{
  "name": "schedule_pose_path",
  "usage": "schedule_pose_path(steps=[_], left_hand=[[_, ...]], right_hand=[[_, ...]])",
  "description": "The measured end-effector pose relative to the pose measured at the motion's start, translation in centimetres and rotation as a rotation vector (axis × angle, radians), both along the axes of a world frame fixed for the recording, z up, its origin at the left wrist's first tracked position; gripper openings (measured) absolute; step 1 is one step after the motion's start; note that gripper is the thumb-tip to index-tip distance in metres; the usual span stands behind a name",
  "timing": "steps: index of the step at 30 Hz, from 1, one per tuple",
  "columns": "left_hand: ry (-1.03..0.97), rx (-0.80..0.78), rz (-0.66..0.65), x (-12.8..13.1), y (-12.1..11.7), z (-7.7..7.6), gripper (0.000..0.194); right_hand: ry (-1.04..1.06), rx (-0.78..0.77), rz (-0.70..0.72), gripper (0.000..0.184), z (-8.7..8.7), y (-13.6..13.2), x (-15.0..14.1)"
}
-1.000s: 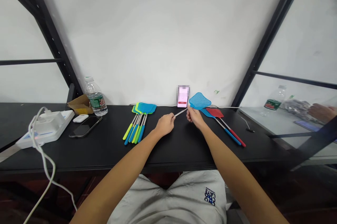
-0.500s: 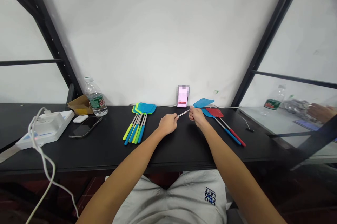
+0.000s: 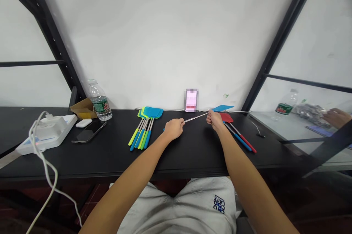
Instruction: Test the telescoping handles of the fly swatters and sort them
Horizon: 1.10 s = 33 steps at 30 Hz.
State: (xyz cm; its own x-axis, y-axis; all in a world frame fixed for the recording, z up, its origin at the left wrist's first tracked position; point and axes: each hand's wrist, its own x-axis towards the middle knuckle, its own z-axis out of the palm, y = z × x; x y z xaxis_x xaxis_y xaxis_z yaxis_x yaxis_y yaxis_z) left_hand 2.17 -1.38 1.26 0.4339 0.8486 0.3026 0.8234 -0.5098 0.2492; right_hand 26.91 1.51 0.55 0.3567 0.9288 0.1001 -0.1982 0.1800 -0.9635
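Note:
Both my hands hold one blue fly swatter above the black table [image 3: 192, 153]. My left hand [image 3: 173, 129] is closed round its handle end. My right hand [image 3: 215, 120] is closed round the thin metal rod [image 3: 195, 117] near the blue head [image 3: 222, 108], which lies nearly flat. The rod stretches out between the two hands. A bundle of several swatters with green and blue handles [image 3: 144, 127] lies left of my left hand. A red swatter and a blue one [image 3: 238, 135] lie just right of my right hand.
A phone [image 3: 191, 100] stands against the wall behind the hands. At the left are a water bottle [image 3: 99, 101], a cardboard box [image 3: 82, 108], a dark phone [image 3: 88, 132], a white earbud case and a power strip with cable [image 3: 45, 133]. Another person's hand [image 3: 337, 117] shows far right.
My right hand has slid rightward along the rod, pulling it longer. The blue head has tipped from upright to nearly flat and moved right. My left hand stayed nearly in place.

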Motion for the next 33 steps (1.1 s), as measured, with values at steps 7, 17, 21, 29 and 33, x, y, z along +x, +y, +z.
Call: schedule_pose_path(steps=[7, 17, 21, 29, 33], left_hand=[[-0.038, 0.025, -0.005, -0.2, 0.2, -0.8, 0.027], [-0.051, 0.005, -0.009, -0.2, 0.3, -0.8, 0.029], [-0.048, 0.010, -0.026, -0.3, 0.1, -0.7, 0.029], [-0.044, 0.005, 0.022, -0.5, -0.3, -0.4, 0.025], [-0.045, 0.016, 0.037, -0.9, -0.1, -0.4, 0.025]], right_hand=[[-0.009, 0.023, 0.006, 0.040, 0.1, 0.0, -0.1], [0.085, 0.020, -0.149, 0.042, 0.5, 0.0, 0.2], [0.102, 0.038, -0.214, 0.041, 0.7, 0.0, 0.2], [0.057, 0.087, -0.222, 0.042, 0.4, 0.2, -0.5], [0.045, 0.097, -0.232, 0.045, 0.3, 0.3, -0.9]])
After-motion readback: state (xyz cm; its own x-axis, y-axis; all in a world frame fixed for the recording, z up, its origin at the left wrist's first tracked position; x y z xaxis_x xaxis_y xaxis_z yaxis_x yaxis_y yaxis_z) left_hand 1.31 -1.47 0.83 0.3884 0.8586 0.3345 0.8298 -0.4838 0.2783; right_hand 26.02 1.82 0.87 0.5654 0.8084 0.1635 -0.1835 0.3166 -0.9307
